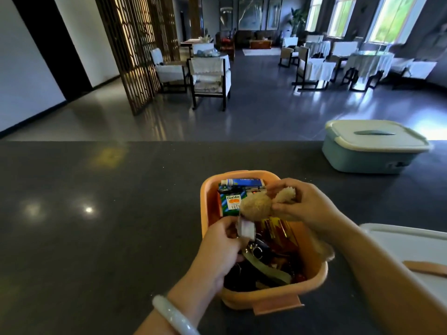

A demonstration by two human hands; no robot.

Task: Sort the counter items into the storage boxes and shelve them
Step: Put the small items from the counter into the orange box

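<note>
Dark counter (96, 213): both hands' grip on plush toy (256, 206).

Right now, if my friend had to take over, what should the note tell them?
Left hand: grips a small white thing over the orange box.
Right hand: its fingers pinch a tan fluffy toy above the same box.
Orange box: open on the counter, already full of small items, including a green carton and a blue tube box.
Blue box: lid on, at the counter's far right.
A white lid with an orange handle lies at the right edge.
Left to do: drop both held things in, close the orange box, shelve the boxes.
</note>
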